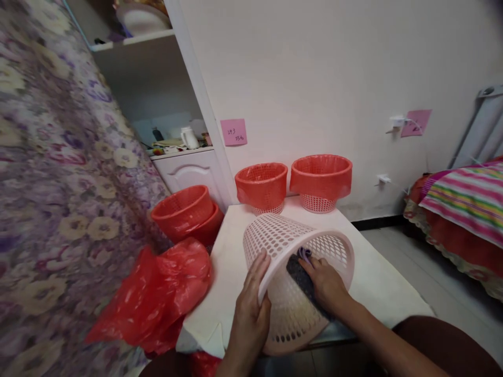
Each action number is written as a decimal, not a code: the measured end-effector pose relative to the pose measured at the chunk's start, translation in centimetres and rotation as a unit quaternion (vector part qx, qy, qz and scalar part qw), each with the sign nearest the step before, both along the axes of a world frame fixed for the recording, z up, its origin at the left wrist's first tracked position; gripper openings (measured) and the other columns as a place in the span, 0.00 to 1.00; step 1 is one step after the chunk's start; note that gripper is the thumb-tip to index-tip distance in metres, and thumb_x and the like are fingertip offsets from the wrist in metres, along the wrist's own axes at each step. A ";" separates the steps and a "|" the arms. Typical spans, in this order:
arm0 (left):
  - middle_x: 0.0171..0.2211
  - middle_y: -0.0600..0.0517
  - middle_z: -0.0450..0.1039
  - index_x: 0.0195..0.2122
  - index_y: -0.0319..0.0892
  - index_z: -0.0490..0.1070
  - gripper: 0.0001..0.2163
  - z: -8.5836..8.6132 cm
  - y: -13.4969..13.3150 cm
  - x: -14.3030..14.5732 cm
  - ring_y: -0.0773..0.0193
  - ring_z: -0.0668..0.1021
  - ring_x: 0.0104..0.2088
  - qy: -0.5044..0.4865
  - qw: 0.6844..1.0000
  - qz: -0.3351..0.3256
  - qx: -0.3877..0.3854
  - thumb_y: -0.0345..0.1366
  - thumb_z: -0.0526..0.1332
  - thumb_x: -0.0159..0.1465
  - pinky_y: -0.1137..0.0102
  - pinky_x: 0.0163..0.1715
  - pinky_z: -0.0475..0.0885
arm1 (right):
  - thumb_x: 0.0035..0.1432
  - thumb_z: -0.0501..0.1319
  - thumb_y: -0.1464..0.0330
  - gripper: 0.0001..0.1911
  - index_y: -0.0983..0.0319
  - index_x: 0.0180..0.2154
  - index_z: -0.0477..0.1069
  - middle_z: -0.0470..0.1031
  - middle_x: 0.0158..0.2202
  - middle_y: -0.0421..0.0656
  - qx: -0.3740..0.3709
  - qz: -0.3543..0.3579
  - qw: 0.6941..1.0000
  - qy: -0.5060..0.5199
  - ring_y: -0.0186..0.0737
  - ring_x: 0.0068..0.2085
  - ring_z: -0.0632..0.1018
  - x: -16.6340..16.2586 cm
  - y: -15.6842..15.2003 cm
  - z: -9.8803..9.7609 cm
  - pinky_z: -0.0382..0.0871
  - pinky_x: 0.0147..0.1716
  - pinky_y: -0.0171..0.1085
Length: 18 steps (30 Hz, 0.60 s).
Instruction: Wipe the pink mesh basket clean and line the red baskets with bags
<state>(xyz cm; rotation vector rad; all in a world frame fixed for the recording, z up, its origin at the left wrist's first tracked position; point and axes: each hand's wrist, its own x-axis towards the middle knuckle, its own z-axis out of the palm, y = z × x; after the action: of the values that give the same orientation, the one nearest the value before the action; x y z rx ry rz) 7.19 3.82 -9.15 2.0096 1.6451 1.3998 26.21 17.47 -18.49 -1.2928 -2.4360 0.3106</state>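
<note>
A pale pink perforated plastic basket (283,235) lies tilted on its side on a white table (377,272), its mouth turned toward me. My left hand (251,303) presses against the basket's outer rim, fingers stretched along it. Reaching inside the basket, my right hand (324,283) has its fingers closed on a dark cloth with a purple edge (301,272), held against the inner wall.
Two baskets lined with red bags (262,186) (321,180) stand at the table's back edge by the wall. A stack of red baskets (184,209) and loose red bags (157,293) sit left of the table. Floral fabric fills the left; a striped blanket (467,199) lies right.
</note>
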 end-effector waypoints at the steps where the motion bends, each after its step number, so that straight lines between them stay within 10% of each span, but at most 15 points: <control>1: 0.68 0.53 0.56 0.65 0.54 0.56 0.32 0.1 0.3 0.2 0.61 0.58 0.68 -0.001 1.000 -0.003 0.000 0.21 0.51 0.61 0.54 0.68 0.51 | 0.53 0.52 0.79 0.34 0.61 0.62 0.64 0.68 0.60 0.57 0.009 -0.003 1.000 -0.009 0.61 0.54 0.71 -0.3 -0.1 -0.2 0.67 0.50 0.55; 5: 0.68 0.57 0.56 0.65 0.59 0.55 0.35 0.6 1.4 1.2 0.65 0.57 0.68 0.009 1.000 -0.008 0.003 0.19 0.50 0.60 0.57 0.68 0.51 | 0.53 0.63 0.63 0.35 0.65 0.62 0.64 0.62 0.64 0.61 -0.016 -0.022 1.000 0.005 0.68 0.58 0.65 -0.9 -0.7 -1.4 0.61 0.55 0.60; 10: 0.69 0.60 0.55 0.65 0.61 0.53 0.37 0.8 2.7 2.2 0.68 0.56 0.69 0.020 0.999 -0.029 0.012 0.18 0.49 0.59 0.59 0.69 0.48 | 0.51 0.57 0.77 0.33 0.71 0.61 0.63 0.56 0.66 0.65 -0.114 0.014 0.976 0.186 0.66 0.62 0.61 -1.6 -0.7 -3.1 0.50 0.60 0.64; 13: 0.69 0.59 0.54 0.65 0.60 0.53 0.37 0.6 2.8 2.3 0.66 0.56 0.69 0.020 0.999 -0.034 0.015 0.18 0.49 0.58 0.57 0.69 0.48 | 0.52 0.57 0.75 0.28 0.66 0.57 0.68 0.70 0.59 0.57 -0.159 0.074 0.954 0.241 0.56 0.59 0.69 -2.6 -1.8 -2.2 0.58 0.61 0.57; 18: 0.68 0.58 0.55 0.65 0.59 0.55 0.35 0.5 2.5 2.3 0.65 0.57 0.68 0.005 0.999 -0.035 0.016 0.19 0.49 0.60 0.58 0.69 0.49 | 0.61 0.57 0.63 0.25 0.61 0.59 0.64 0.74 0.56 0.48 -0.307 0.169 0.815 0.461 0.47 0.56 0.74 -4.8 -5.7 1.1 0.67 0.56 0.46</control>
<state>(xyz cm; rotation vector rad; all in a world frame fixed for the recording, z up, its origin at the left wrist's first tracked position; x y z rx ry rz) 9.45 6.36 -8.64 2.0738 1.5510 1.4022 21.45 11.80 -17.39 -0.5935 -1.6881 1.5180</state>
